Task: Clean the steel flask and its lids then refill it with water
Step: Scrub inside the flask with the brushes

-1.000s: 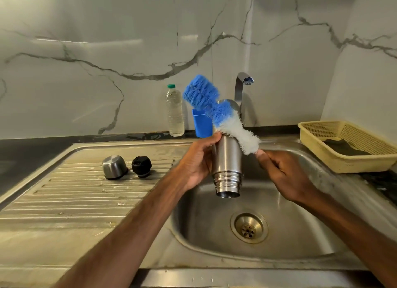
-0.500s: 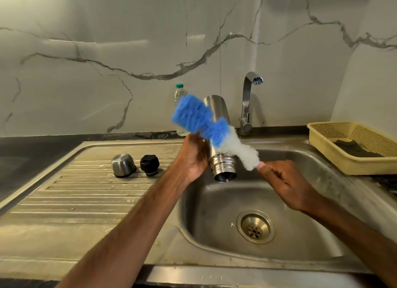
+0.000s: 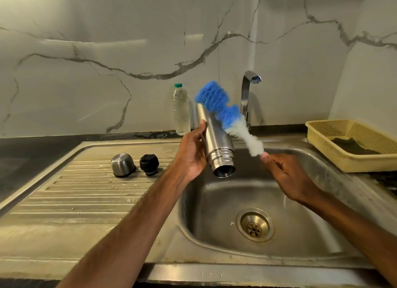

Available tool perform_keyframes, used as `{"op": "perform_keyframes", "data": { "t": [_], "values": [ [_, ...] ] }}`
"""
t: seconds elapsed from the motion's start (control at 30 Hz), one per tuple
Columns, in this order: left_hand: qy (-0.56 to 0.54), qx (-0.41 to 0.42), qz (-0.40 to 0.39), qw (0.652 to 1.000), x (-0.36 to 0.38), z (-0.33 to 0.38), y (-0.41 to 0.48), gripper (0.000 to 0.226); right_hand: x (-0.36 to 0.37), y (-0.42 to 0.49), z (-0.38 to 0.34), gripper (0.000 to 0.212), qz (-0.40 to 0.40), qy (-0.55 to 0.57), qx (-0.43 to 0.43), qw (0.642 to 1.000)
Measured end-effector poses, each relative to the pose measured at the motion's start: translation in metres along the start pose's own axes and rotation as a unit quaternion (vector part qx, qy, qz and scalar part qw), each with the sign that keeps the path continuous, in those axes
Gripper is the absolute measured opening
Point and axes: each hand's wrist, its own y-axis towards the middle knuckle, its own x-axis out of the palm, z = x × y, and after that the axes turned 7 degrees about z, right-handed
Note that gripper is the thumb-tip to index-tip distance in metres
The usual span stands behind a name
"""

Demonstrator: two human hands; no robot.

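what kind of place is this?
Most likely a home kitchen, at the washing-up spot: a steel sink with a ribbed drainboard, a tap against a marble-look wall, and a yellow dish basket on the dark counter.

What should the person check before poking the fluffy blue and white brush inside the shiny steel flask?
1. Left hand grips the tilted steel flask: ok.
2. Lids off: ok; the round steel cap and black stopper sit on the ridged drainboard.
3. Right hand pinches the blue and white bottle brush by its handle end: ok.
4. Brush tip aimed at the flask's mouth: not ok; it lies across the flask's outside.
5. Flask's mouth over the sink basin: ok.
6. Soap on the brush: cannot tell.
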Motion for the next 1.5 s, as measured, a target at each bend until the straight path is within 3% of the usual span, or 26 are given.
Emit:
{"op": "perform_keyframes", "data": {
  "t": [0.07, 0.13, 0.2, 0.27, 0.37, 0.53, 0.7, 0.87, 1.03, 1.2, 1.33, 1.5],
  "values": [
    [-0.004, 0.001, -0.008, 1.000, -0.002, -0.002, 0.002, 0.045, 0.000, -0.003, -0.007, 0.051, -0.021, 0.004, -0.029, 0.999],
    [-0.019, -0.015, 0.008, 1.000, -0.006, -0.008, 0.004, 0.022, 0.003, -0.006, -0.018, 0.046, -0.065, -0.007, -0.078, 0.995],
    [-0.020, -0.041, 0.035, 0.998, -0.009, -0.009, 0.005, 0.026, 0.007, -0.004, -0.018, 0.044, -0.080, -0.030, -0.097, 0.992],
    [0.016, -0.027, 0.005, 1.000, -0.002, -0.008, 0.001, 0.028, 0.005, 0.003, -0.012, 0.048, -0.043, -0.031, -0.050, 0.997],
    [0.030, -0.007, -0.024, 0.999, 0.005, -0.010, -0.003, 0.048, 0.002, 0.006, -0.006, 0.053, 0.010, -0.020, -0.013, 1.000],
    [0.028, 0.006, -0.075, 0.997, -0.001, -0.016, -0.006, 0.021, 0.001, -0.001, -0.020, 0.041, -0.072, -0.041, -0.122, 0.989],
    [0.046, -0.032, -0.051, 0.997, 0.013, -0.013, -0.014, 0.055, -0.006, 0.011, -0.012, 0.044, 0.019, -0.048, -0.026, 0.998],
    [0.048, -0.019, -0.060, 0.997, 0.007, -0.021, -0.011, 0.039, -0.004, 0.003, -0.023, 0.040, -0.047, -0.047, -0.098, 0.993],
    [0.069, -0.019, -0.038, 0.997, 0.015, -0.018, -0.015, 0.049, -0.011, 0.014, -0.009, 0.048, 0.022, -0.078, -0.023, 0.996],
    [0.080, -0.032, -0.037, 0.996, 0.016, -0.026, -0.015, 0.029, -0.010, 0.006, -0.020, 0.042, -0.047, -0.068, -0.071, 0.994],
    [0.053, -0.061, -0.042, 0.996, 0.022, -0.024, -0.020, 0.055, -0.018, 0.016, -0.010, 0.048, 0.010, -0.108, -0.022, 0.994],
    [0.031, -0.081, -0.084, 0.993, 0.025, -0.025, -0.022, 0.059, -0.019, 0.014, -0.013, 0.048, 0.011, -0.120, -0.022, 0.992]
  ]
}}
